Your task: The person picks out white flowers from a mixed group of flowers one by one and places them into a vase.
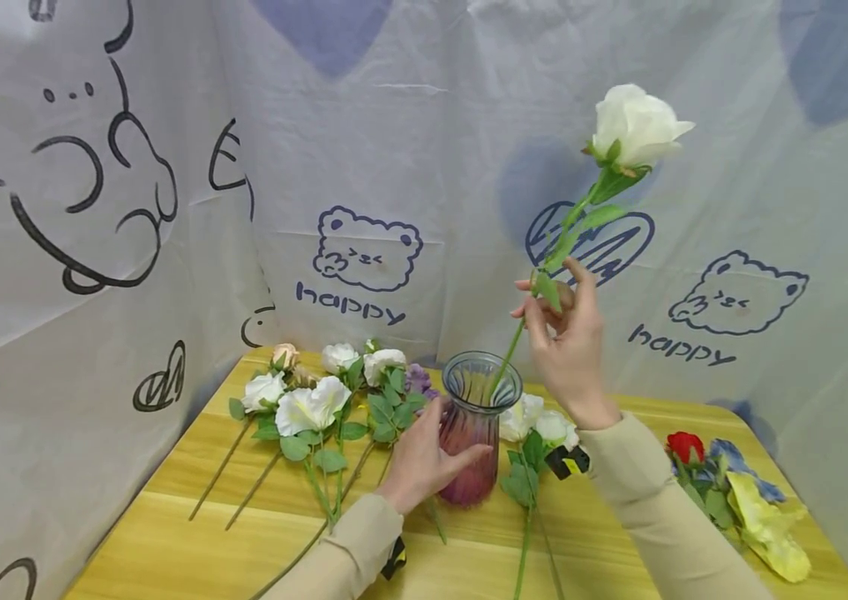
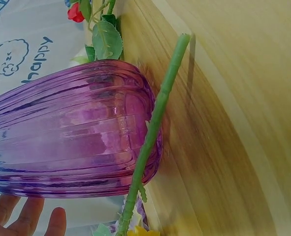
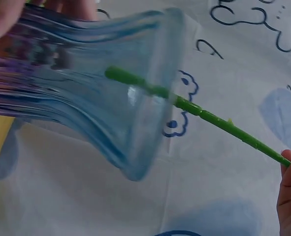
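Note:
A ribbed glass vase (image 1: 472, 450), bluish at the rim and purple-pink below, stands upright on the table. My left hand (image 1: 424, 458) holds its left side, thumb across the front; the left wrist view shows the fingers (image 2: 29, 216) along the glass. Above and right of the vase, my right hand (image 1: 566, 342) pinches the green stem (image 3: 219, 128) of a white rose (image 1: 634, 129). The rose tilts up to the right, and its stem's lower end is inside the vase mouth. A loose green stem (image 2: 155, 120) lies on the table by the vase base.
White flowers (image 1: 311, 406) with leaves and a peach rose (image 1: 284, 357) lie left of the vase. More white flowers (image 1: 555, 429) lie to its right. A red rose (image 1: 686, 447) and yellow flower (image 1: 769, 521) lie at the table's right. Printed cloth (image 1: 454, 167) hangs behind.

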The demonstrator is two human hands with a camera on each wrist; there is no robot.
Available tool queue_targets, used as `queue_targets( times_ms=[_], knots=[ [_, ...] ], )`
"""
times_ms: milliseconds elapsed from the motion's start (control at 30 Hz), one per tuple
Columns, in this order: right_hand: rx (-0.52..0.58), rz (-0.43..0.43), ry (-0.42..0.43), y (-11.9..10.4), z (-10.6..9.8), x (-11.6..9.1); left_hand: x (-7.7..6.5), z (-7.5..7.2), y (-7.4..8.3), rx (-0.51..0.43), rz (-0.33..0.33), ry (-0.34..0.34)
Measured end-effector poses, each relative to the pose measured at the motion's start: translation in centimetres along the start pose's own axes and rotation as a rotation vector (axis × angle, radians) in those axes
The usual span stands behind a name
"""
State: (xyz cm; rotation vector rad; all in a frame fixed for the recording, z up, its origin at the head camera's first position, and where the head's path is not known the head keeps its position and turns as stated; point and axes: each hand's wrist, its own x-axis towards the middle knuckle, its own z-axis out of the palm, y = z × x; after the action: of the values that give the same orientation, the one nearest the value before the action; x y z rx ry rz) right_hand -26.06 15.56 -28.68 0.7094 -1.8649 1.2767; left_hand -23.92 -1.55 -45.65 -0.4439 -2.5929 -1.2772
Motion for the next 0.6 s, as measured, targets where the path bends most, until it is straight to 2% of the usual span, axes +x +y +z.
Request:
queue_targets(
  times_ms=[233, 333, 467, 600],
  knots=[
    [-0.117, -0.068, -0.115, 1.1, 1.5, -2.0, 0.0, 0.1, -0.1, -0.001, 0.009, 0.005],
    [-0.143, -0.064, -0.171, 1.5, 1.7, -2.8, 0.0, 0.0, -0.1, 0.006, 0.012, 0.010],
    [-0.232, -0.054, -0.266, 2.1, 1.6, -3.9, 0.0, -0.1, -0.1, 0.008, 0.014, 0.007],
    [-0.288, 0.000, -0.333, 2.6, 1.2, -5.1, 0.0, -0.2, 0.0, 0.014, -0.006, -0.010]
  ],
)
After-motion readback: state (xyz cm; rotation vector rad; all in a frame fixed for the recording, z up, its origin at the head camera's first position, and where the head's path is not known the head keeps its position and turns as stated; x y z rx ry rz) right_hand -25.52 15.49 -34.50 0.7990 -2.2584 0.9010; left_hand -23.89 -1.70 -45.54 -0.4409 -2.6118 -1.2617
